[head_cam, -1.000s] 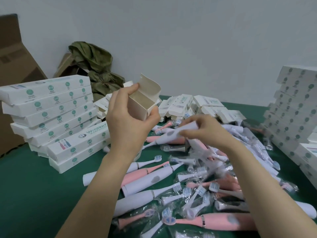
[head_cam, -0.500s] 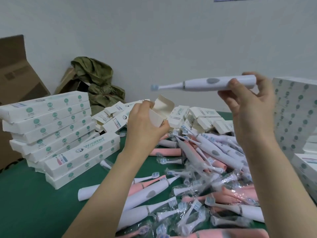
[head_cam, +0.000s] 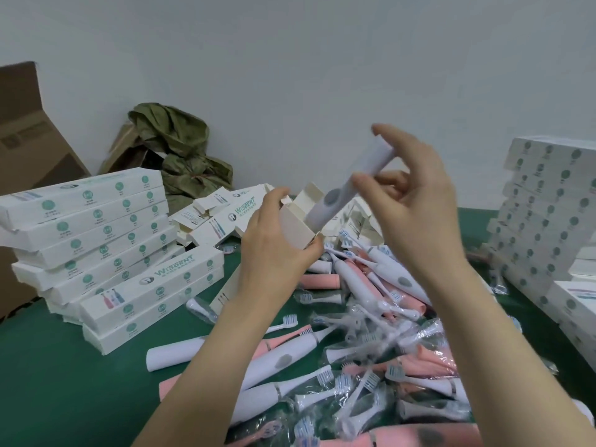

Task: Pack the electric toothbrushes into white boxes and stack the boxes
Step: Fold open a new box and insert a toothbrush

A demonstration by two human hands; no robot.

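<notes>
Open box (head_cam: 295, 232) in left hand (head_cam: 274, 253); right hand (head_cam: 416, 217) pinches toothbrush (head_cam: 350, 187) (lower end inside)

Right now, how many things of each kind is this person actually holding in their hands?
White toothbrush, pinched in the right hand: 1
Open white box, gripped in the left hand: 1
Total: 2
The loose pile of toothbrushes and brush heads below the hands is too tangled to count.
</notes>
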